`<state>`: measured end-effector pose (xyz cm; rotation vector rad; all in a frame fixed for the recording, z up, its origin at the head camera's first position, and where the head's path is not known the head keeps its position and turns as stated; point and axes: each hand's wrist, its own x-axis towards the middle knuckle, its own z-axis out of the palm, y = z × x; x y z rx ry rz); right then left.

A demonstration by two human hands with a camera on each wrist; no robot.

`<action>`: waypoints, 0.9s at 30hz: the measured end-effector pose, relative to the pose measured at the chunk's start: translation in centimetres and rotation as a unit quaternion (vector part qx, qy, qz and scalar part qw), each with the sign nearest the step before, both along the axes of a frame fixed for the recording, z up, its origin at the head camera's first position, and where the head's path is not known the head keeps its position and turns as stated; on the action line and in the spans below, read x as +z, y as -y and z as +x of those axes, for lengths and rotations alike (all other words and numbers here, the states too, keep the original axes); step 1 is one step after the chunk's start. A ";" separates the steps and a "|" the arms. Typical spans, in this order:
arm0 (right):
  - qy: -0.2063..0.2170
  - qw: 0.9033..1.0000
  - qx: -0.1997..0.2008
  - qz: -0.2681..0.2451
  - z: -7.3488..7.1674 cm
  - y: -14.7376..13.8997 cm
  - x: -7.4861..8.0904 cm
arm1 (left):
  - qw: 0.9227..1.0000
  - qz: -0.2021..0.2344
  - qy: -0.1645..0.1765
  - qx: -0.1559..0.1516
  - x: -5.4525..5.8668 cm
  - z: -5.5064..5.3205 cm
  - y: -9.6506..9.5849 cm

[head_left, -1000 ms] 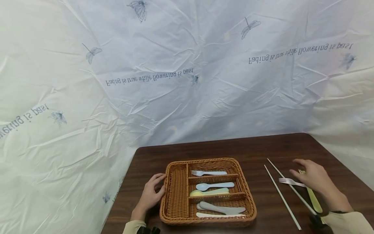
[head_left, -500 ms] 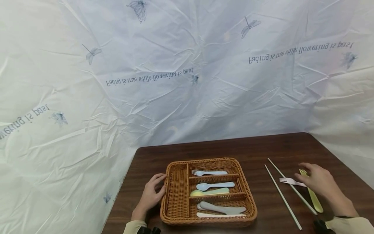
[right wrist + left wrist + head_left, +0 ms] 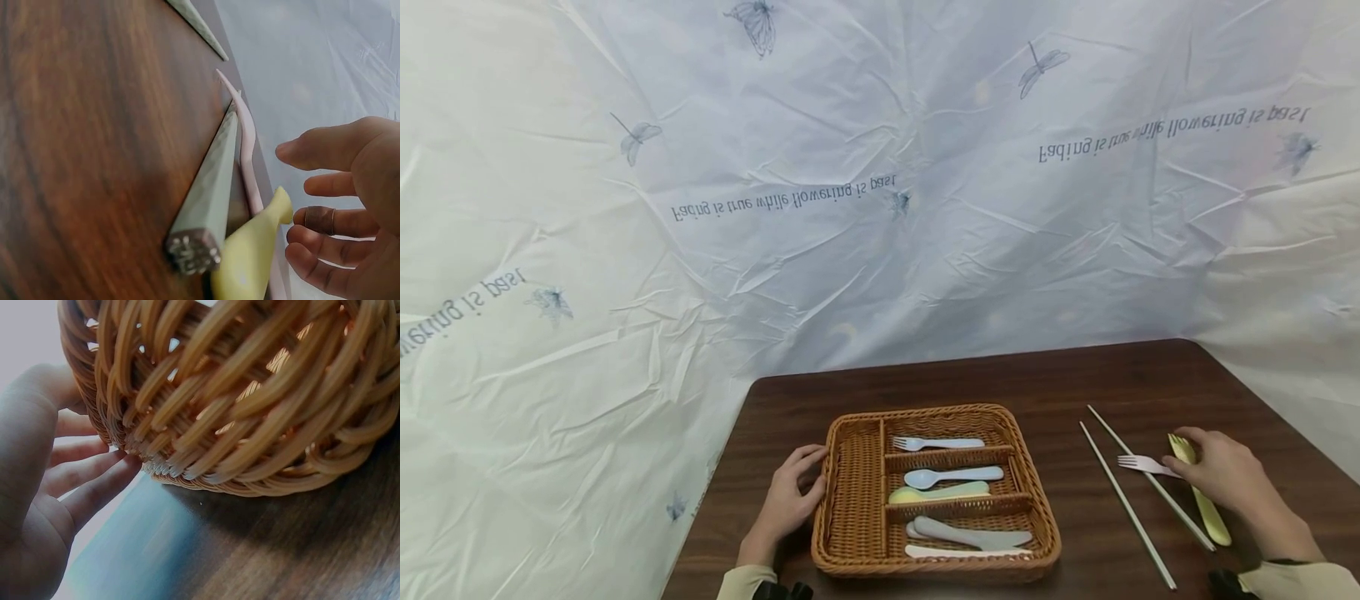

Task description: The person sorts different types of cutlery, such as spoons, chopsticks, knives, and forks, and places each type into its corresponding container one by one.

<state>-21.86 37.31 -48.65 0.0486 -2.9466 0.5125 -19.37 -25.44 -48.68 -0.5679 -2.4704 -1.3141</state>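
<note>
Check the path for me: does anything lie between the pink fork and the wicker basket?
Yes. One chopstick lies on the table between the pink fork and the wicker basket, and the basket's raised right rim stands past it. The other chopstick crosses beneath the fork.

Dressed in cream and black

Your left sleeve (image 3: 747, 581) and right sleeve (image 3: 1296, 581) are plain pale cream. You wear a small black left mount (image 3: 781, 591), rounded in outline, and a black right mount (image 3: 1228, 583). Your right hand (image 3: 1228, 475) carries a dull, ring-like band (image 3: 320, 220).
</note>
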 end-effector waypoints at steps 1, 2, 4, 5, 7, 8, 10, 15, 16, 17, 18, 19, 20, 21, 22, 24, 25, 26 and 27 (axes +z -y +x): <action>-0.001 1.000 -0.001 0.001 0.0 -0.1 0.0 | 1.000 -0.001 -0.002 0.000 0.0 0.0 0.0; -0.001 1.000 -0.002 0.002 0.0 -0.1 -0.1 | 1.000 0.000 -0.003 0.000 0.0 0.0 0.0; 0.002 1.000 -0.005 0.002 0.0 -0.2 -0.1 | 1.000 0.000 -0.006 -0.001 0.0 -0.1 0.0; 0.004 1.000 -0.007 0.003 0.0 -0.3 -0.1 | 1.000 0.000 -0.005 -0.001 0.0 -0.1 0.0; 0.011 1.000 -0.008 0.004 0.0 -0.3 -0.2 | 1.000 0.000 -0.005 -0.002 0.0 0.0 0.0; 0.014 1.000 -0.008 0.006 0.0 -0.4 -0.2 | 1.000 0.000 -0.004 -0.003 0.0 0.0 0.0; 0.018 1.000 -0.009 0.007 0.1 -0.4 -0.3 | 1.000 0.000 -0.002 -0.003 0.0 0.0 0.0; 0.023 1.000 -0.008 0.010 0.0 -0.5 -0.4 | 1.000 0.002 0.003 0.003 -0.2 0.0 0.0; 0.027 1.000 -0.008 0.010 0.0 -0.5 -0.5 | 1.000 0.003 0.004 0.004 -0.2 0.0 -0.1; 0.032 0.999 -0.008 0.009 0.0 -0.6 -0.5 | 1.000 0.005 0.004 0.006 -0.2 0.0 -0.1; 0.037 0.999 -0.008 0.008 0.0 -0.6 -0.5 | 1.000 0.005 0.005 0.008 -0.2 0.0 -0.1; 0.042 0.999 -0.008 0.007 -0.1 -0.6 -0.6 | 1.000 0.006 0.004 0.011 -0.2 0.0 -0.2; 0.046 0.999 -0.008 0.007 -0.1 -0.7 -0.6 | 1.000 0.006 0.003 0.013 -0.2 0.0 -0.2; 0.049 0.999 -0.010 0.006 -0.1 -0.7 -0.6 | 1.000 0.007 0.002 0.015 -0.2 0.0 -0.2; 0.051 0.999 -0.012 0.006 -0.1 -0.7 -0.6 | 1.000 0.008 0.001 0.017 -0.2 -0.1 -0.3; 0.055 0.998 -0.015 0.006 -0.1 -0.6 -0.6 | 1.000 0.007 -0.002 0.020 -0.2 0.0 -0.3; 0.056 0.998 -0.018 0.007 -0.1 -0.6 -0.6 | 1.000 0.007 -0.003 0.021 -0.2 0.0 -0.3; 0.059 0.998 -0.020 0.007 -0.1 -0.6 -0.6 | 1.000 0.007 -0.003 0.021 -0.2 0.0 -0.3; 0.061 0.998 -0.023 0.006 -0.1 -0.5 -0.7 | 1.000 0.007 -0.002 0.021 -0.3 0.0 -0.3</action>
